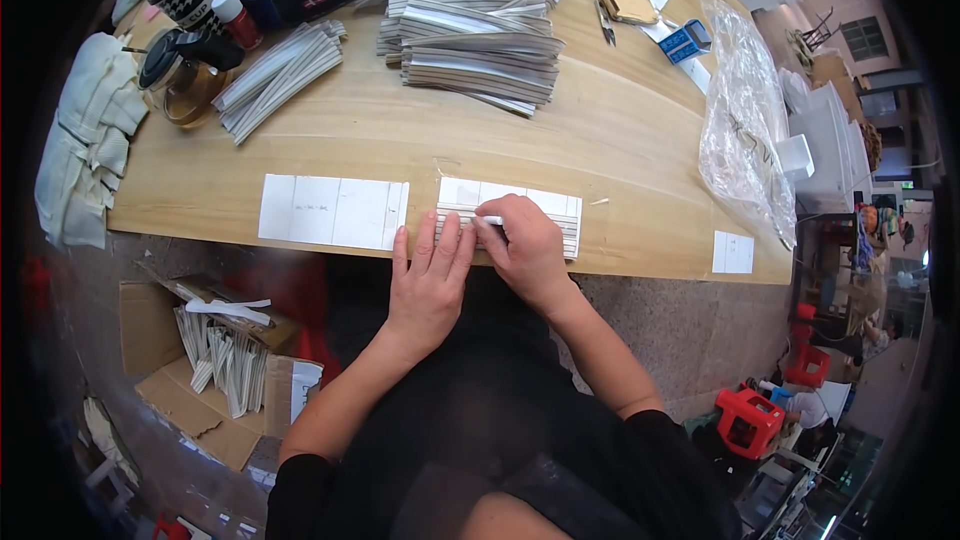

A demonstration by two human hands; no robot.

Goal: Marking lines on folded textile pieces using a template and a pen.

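At the table's near edge, my left hand lies with its fingers stretched out, the tips pressing on a short row of thin pale strips. The strips lie side by side over a white ruled card. My right hand is closed in a pinch around a small white pen-like stick, held low over the strips. Its tip is hidden by the fingers. To the left of my hands lies another white card with lines and faint handwriting.
A large stack of strips and a smaller bundle lie farther back. A glass jar stands at left beside white cloth. Clear plastic covers the right edge. A cardboard box of strips sits below left.
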